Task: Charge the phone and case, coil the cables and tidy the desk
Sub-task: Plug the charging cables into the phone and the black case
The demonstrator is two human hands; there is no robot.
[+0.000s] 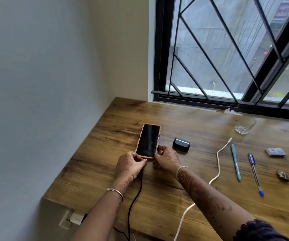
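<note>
Phone (148,140) lies between both hands' fingers (141,158), its near end pinched

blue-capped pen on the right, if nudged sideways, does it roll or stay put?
The blue-capped pen looks like a slim round barrel lying flat on the smooth desk, so it would probably roll. Its cap clip, if any, could stop it. Likely light and stiff.

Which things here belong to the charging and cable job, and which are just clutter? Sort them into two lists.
For the job:
phone, held at its near end by left hand and right hand
black cable
white cable
dark charging case
wall charger

Lying about:
glass
teal pen
blue pen
small grey packet
two small metal bits
</note>
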